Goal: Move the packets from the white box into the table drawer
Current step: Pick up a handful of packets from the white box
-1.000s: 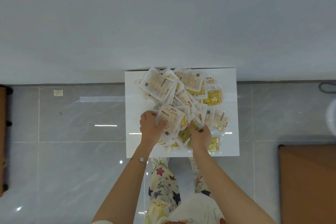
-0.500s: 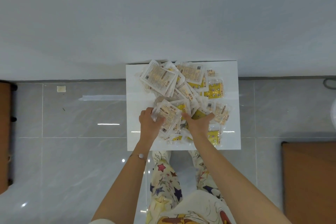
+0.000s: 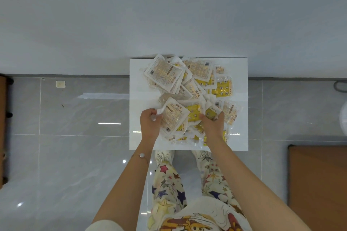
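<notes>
Several white and yellow packets point(image 3: 191, 88) lie heaped on a small white square table point(image 3: 137, 84) against the wall. My left hand point(image 3: 150, 124) grips the left edge of a white packet with orange print point(image 3: 173, 116) at the near side of the heap. My right hand point(image 3: 213, 126) has its fingers curled into the heap around yellow packets point(image 3: 211, 113). No white box and no drawer show in this view.
Grey glossy floor tiles surround the table. A brown wooden piece point(image 3: 317, 184) stands at the right, and another brown edge point(image 3: 2, 129) at the far left. My legs in star-print trousers point(image 3: 169, 178) stand right before the table. A grey cable point(image 3: 339, 86) lies far right.
Both hands have shifted slightly further into the heap. The right hand has closed its fingers around yellow packets, and the left hand keeps hold of the white packet.
</notes>
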